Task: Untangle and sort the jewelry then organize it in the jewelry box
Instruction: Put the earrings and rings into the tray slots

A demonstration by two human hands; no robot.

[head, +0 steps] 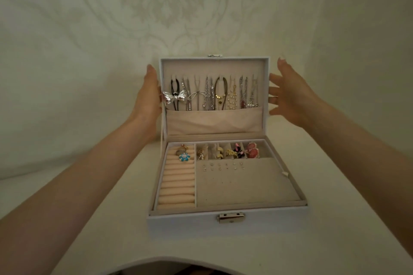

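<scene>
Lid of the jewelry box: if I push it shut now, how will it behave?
The lid looks stiff and hinged at the back, so it should swing as one piece. The necklaces hang loose on it, so they will likely sway; the pocket over their ends may restrain them.

Honestly, no readable text, labels, brands or numbers anywhere here. The only likely spot is the metal clasp on the front of the jewelry box, and it's too small and blurry to make out.
</scene>
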